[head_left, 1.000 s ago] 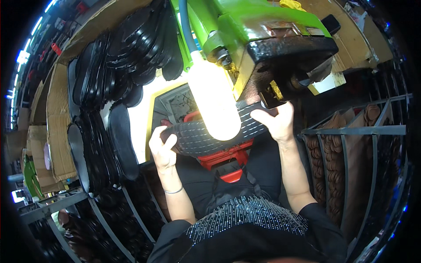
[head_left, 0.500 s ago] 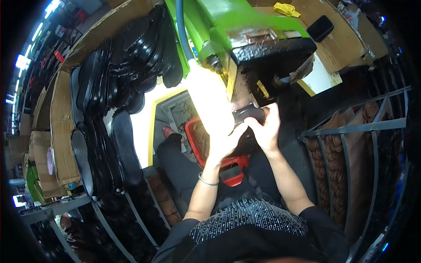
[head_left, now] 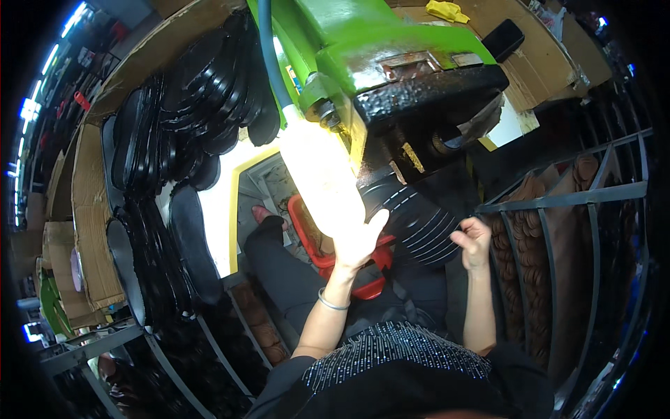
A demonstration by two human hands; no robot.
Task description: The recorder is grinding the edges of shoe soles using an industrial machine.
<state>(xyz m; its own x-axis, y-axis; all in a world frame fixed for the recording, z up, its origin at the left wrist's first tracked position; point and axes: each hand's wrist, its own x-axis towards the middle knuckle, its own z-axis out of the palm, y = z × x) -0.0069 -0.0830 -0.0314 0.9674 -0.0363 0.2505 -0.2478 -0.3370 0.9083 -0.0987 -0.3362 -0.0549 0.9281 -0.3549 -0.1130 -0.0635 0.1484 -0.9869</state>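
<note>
A black shoe sole [head_left: 419, 223], blurred and crossed by pale curved streaks, lies between my hands below the green machine head [head_left: 412, 66]. My right hand [head_left: 476, 243] is closed, thumb and fingers curled together at the sole's right edge. To the left, my left hand [head_left: 359, 237] is open, thumb stretched out towards the sole; glare from the bright lamp [head_left: 317, 167] washes out part of its fingers. Dark machine parts [head_left: 412, 153] stand just beyond the sole.
Stacks of black soles [head_left: 199, 230] fill the left side by a cardboard wall [head_left: 98, 216]. A red bin [head_left: 300, 216] sits between my legs. At the right a metal rack [head_left: 572, 199] holds brown pieces. A yellow cloth [head_left: 447, 11] lies at the back.
My hands have parted from their joint hold on the sole. The right hand has moved right and nearer me; the left has opened. The sole now shows broad, streaked motion.
</note>
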